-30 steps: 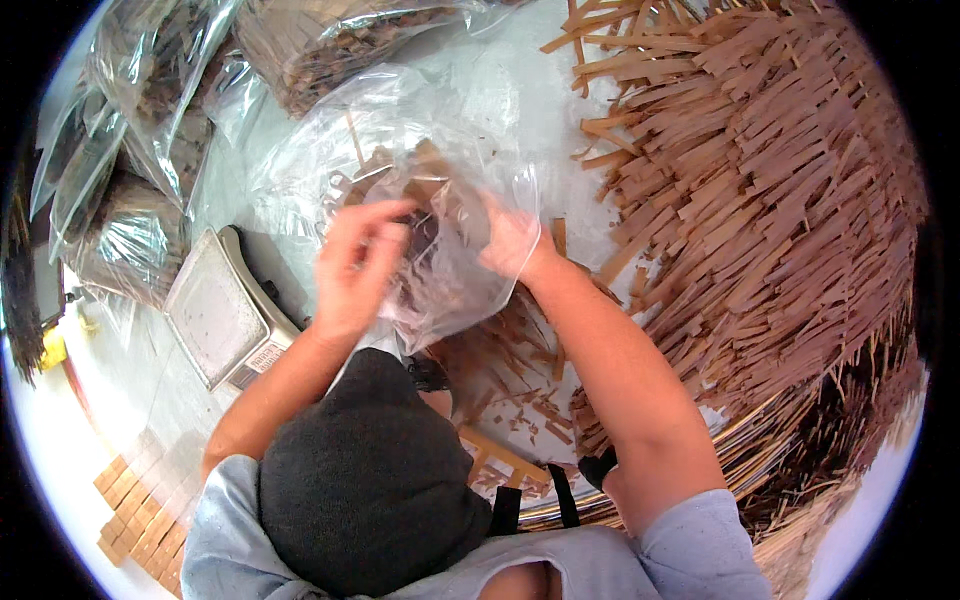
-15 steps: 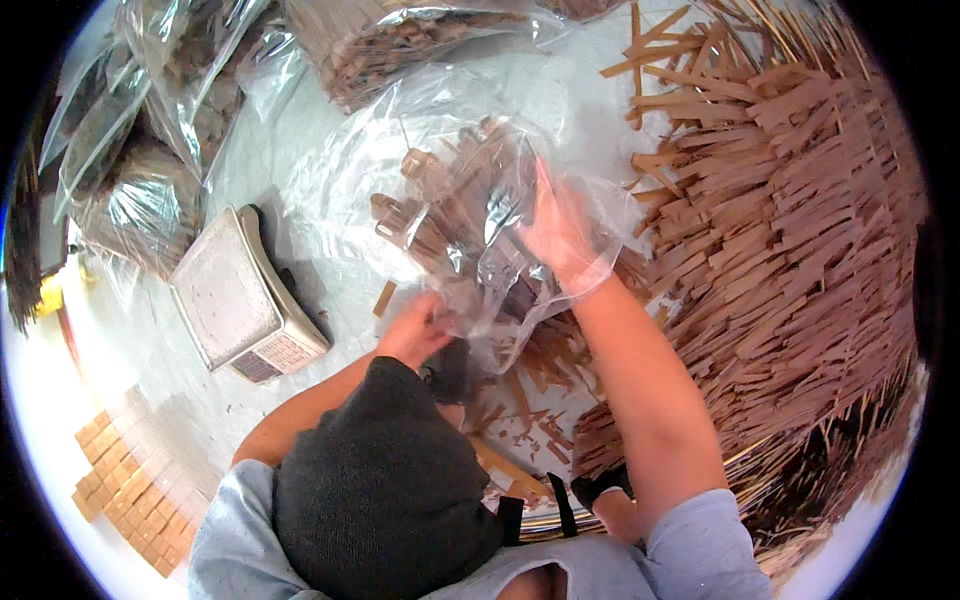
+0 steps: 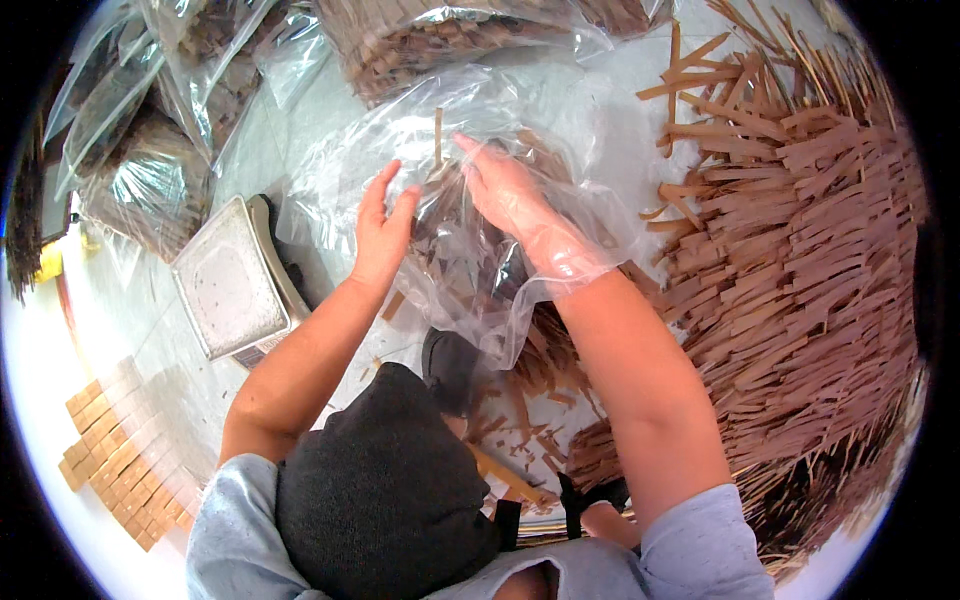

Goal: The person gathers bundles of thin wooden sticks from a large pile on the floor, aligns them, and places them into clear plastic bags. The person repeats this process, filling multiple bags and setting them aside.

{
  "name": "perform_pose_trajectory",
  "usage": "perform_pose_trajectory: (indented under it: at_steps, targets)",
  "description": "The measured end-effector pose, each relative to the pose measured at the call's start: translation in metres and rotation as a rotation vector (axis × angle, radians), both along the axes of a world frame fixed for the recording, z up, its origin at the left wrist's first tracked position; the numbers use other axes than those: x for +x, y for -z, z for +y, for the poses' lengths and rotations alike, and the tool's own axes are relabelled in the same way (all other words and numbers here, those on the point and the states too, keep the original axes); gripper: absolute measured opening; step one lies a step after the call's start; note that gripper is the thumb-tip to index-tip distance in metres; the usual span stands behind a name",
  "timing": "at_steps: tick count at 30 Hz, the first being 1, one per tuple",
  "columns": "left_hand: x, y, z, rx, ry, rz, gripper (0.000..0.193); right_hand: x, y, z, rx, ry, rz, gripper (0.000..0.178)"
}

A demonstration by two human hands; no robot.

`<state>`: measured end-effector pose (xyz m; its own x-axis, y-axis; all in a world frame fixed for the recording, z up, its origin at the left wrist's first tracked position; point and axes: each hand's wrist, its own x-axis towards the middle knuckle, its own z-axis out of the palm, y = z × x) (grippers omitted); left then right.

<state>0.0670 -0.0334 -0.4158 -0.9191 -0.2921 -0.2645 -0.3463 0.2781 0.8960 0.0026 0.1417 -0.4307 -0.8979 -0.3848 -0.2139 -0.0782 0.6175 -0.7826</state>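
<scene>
- Pale grey floor [image 3: 150, 320] spreads beneath everything, with filled clear bags [image 3: 140, 185] bunched at the upper left and another packed bag [image 3: 440, 50] along the top edge.
- To the right lies a broad heap of brown strips [image 3: 800, 250], loose and roughly layered, with small scraps [image 3: 520, 420] scattered nearer the person.
- Between the hands, an open clear bag [image 3: 460, 310] rests on the floor, crumpled, with some brown strips [image 3: 435, 225] inside it.
- The right hand [image 3: 510, 200] reaches into this bag, film around the wrist, fingers stretched out and thumb apart; it seems to pinch nothing.
- The left hand [image 3: 383, 230] is at the bag's left side, thumb and fingers spread; whether it touches the film, I cannot tell.
- A flat-topped scale [image 3: 230, 280] sits to the left, nothing on its plate.
- Progress looks partial: the middle bag holds strips but its mouth is loose and unsealed, the other bags appear full, and the big heap lies unbagged.
</scene>
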Motion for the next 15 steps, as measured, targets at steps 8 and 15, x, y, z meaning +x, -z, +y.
perform_pose_trajectory:
  at_steps: [8,15]
  targets:
    - [-0.016,-0.002,0.001,0.285,0.064,-0.344,0.036,-0.036,0.043,-0.036,-0.483,0.361,-0.612,0.051]
    - [-0.022,0.009,-0.010,0.197,0.066,-0.155,0.026,-0.018,0.005,-0.020,-0.557,0.331,-0.489,0.020]
